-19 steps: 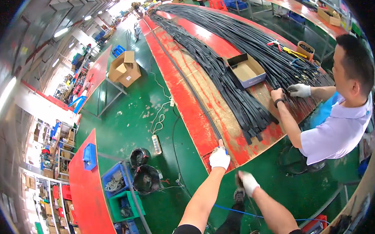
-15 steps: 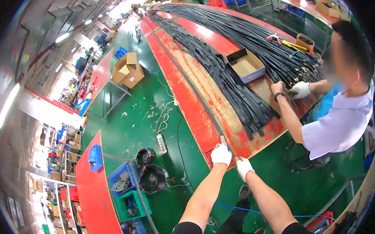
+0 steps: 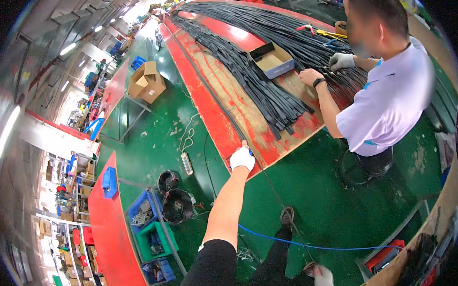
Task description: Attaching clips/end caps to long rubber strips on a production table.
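Note:
My left hand [image 3: 243, 159], in a white glove with a bare fingertip showing, is closed on a long black tube [image 3: 216, 80] at the near end of the red table. A bit of blue shows beside its fingers. From there a thin dark cable [image 3: 273, 188] runs down past my shoe, toward the lower edge. My right hand [image 3: 323, 279], gloved in white and slightly blurred, grips the cable's near end low in the picture. What exactly its fingers wrap around is partly hidden.
Flat black sleeves [image 3: 268, 97] and an open carton [image 3: 274, 63] lie on the worn red table [image 3: 206, 100]. At right a co-worker [image 3: 387, 93] handles black cables [image 3: 306, 40]. A blue hose [image 3: 317, 248] crosses the green floor; bins [image 3: 159, 240] and black buckets [image 3: 178, 205] stand left.
My right hand has moved from the table edge down toward my body, and the cable now stretches between my hands. My left hand stays at the table end. The view has shifted right.

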Demonstrator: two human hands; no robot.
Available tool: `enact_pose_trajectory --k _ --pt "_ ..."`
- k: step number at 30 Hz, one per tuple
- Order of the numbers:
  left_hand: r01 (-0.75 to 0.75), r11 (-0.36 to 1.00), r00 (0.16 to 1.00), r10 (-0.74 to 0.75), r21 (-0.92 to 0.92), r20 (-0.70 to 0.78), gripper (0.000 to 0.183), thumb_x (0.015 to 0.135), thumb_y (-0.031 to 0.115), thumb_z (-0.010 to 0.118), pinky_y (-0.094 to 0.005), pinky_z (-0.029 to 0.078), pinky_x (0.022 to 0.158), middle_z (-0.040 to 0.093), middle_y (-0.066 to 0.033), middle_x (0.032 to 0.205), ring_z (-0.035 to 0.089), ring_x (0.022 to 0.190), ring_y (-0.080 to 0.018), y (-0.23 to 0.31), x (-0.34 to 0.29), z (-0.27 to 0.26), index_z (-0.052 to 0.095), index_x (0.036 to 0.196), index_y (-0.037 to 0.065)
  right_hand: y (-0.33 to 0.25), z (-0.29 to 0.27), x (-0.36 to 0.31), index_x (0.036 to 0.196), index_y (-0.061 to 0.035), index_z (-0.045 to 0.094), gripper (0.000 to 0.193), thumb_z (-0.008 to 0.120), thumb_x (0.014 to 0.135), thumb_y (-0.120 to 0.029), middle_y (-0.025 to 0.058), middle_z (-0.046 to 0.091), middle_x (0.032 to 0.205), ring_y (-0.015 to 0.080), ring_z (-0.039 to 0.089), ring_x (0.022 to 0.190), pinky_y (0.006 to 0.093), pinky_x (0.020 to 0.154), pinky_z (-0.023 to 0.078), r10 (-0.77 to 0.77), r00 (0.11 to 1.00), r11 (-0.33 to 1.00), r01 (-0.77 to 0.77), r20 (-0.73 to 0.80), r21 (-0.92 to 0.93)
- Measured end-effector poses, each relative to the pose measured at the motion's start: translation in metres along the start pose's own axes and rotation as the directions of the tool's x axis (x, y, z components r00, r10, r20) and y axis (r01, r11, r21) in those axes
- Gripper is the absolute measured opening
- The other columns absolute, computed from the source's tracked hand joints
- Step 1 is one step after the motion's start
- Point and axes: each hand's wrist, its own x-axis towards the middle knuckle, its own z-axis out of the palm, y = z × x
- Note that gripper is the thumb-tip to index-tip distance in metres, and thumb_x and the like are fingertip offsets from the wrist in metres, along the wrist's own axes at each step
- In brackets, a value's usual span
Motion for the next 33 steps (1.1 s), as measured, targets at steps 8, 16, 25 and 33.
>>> enact_pose_trajectory --k 8,16,25,33 --pt "0.054 0.996 0.999 -0.053 -0.077 0.011 0.071 0.093 0.022 0.059 -0.0498 0.060 0.090 0.070 -0.0260 0.123 0.074 0.104 -0.0414 0.011 -0.017 -0.008 0.041 0.160 0.005 0.079 -0.075 -0.084 0.137 -0.0027 0.067 0.043 0.064 0.103 -0.029 0.0259 0.073 0.124 0.0382 0.069 0.115 0.0464 0.102 0.053 -0.174 0.985 0.913 0.152 -0.023 -0.379" --pt "0.027 0.998 0.999 -0.025 0.049 -0.039 0.058 0.094 0.022 0.057 -0.0538 0.060 0.082 0.073 -0.0234 0.109 0.075 0.091 -0.0426 0.018 -0.016 -0.027 0.051 0.150 0.008 -0.291 0.136 0.262 0.139 -0.0006 0.064 0.056 0.053 0.109 -0.047 0.0132 0.073 0.118 0.0201 0.064 0.110 0.0398 0.090 0.054 -0.187 0.973 0.891 0.111 0.135 0.441" --pt "0.029 0.994 0.990 -0.015 0.103 -0.137 0.073 0.090 0.022 0.063 -0.0508 0.057 0.089 0.075 -0.0248 0.114 0.073 0.101 -0.0425 -0.035 -0.028 -0.010 0.045 0.159 0.006 -0.217 0.117 0.163 0.113 0.0002 0.072 0.054 0.046 0.107 -0.047 0.0297 0.070 0.120 0.0509 0.063 0.117 0.0521 0.103 0.051 -0.164 0.977 0.977 0.143 0.135 0.156" --pt "-0.026 0.989 0.999 0.031 0.145 -0.033 0.054 0.091 0.024 0.060 -0.0534 0.058 0.091 0.075 -0.0254 0.113 0.073 0.103 -0.0438 0.015 -0.027 0.000 0.056 0.142 0.007 0.084 0.031 -0.071 0.103 -0.0095 0.073 0.023 0.060 0.100 -0.028 0.0180 0.075 0.098 0.0440 0.070 0.095 0.0520 0.082 0.057 -0.051 0.976 0.974 0.002 -0.213 -0.224"
